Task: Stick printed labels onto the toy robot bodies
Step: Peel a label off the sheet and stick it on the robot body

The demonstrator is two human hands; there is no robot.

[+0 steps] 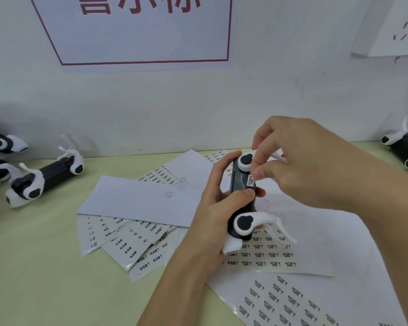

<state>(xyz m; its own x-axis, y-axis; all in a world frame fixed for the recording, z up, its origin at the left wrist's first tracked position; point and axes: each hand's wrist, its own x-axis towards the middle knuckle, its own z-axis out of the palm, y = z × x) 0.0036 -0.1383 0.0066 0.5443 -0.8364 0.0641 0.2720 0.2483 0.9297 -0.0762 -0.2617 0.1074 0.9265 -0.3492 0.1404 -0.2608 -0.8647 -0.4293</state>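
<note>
With the left hand (212, 208) gripping the toy robot body (242, 196), the right hand's (299, 165) fingers (260, 171) pinching the label (250, 180) could set it crooked.

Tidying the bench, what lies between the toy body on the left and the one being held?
In the head view, overlapping label sheets cover the table between the left toy body and the held one.
</note>
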